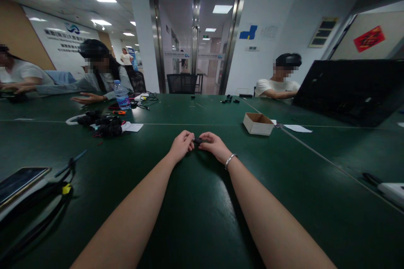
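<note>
Where the fingertips meet, well in from the far edge of the green, smooth-topped table (189, 218), a small, compact black piece (197, 140), apparently plastic, is held at both ends. The bare left hand (183, 143) pinches the left end, thumb and forefinger drawn narrow. The bare right hand (215, 144), with a silver-coloured metal bracelet (230, 162) at the wrist, appears to grip the right end, thumb and forefinger parted only by the piece. Whether its underside touches the tabletop cannot be told.

Judged by size and finish, the piece should be light and stiff, with little give under pressure. Smooth faces may slip; fine detail cannot be made out, so treat any thin projection as fragile. Take hold on opposed sides near each end, using the finger pads, and leave the middle exposed.

An open, off-white cardboard box (259, 128) stands to the right of the hands, nearer the far edge. Several loose small black parts (229, 98) lie close to that edge.
</note>
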{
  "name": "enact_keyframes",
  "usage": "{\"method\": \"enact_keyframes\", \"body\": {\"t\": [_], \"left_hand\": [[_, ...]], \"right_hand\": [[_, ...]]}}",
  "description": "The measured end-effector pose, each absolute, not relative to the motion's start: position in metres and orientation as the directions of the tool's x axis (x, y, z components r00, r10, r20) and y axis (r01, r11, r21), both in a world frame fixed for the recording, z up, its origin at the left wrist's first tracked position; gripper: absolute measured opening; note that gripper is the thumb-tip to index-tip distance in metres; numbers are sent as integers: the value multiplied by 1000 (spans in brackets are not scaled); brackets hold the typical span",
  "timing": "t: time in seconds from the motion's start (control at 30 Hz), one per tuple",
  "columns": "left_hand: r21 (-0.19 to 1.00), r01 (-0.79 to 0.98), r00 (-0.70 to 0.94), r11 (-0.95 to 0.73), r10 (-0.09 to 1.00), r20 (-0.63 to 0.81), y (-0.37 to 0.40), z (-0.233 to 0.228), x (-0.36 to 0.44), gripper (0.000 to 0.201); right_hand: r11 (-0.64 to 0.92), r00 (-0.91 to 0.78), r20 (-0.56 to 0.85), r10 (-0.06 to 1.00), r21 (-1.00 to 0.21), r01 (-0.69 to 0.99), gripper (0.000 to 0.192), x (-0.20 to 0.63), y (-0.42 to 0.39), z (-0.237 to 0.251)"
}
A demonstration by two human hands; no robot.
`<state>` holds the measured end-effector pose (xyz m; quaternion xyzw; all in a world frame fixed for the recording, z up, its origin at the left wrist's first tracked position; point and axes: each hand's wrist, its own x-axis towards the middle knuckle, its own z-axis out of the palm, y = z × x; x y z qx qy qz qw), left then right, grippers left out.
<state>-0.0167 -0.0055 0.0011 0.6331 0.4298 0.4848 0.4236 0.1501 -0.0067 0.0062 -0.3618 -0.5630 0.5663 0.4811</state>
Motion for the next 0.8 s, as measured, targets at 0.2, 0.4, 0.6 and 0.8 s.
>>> {"method": "enact_keyframes", "body": {"t": [0.2,0.4,0.6,0.8], "left_hand": [[909,257,124,-329,944,307,-9,3,-19,40],[923,261,188,-283,953,239,-9,3,-18,41],[925,306,156,-228,970,187,-16,10,-14,39],[724,632,357,-276,933,44,-74,66,-28,45]], "right_hand": [[291,-270,223,937,-925,246,23,144,-3,4],[182,-354,128,926,-975,125,35,132,-7,9],[106,-389,115,914,-993,-46,32,127,-5,7],[97,-308,97,946,-995,-16,40,132,-9,7]]}}
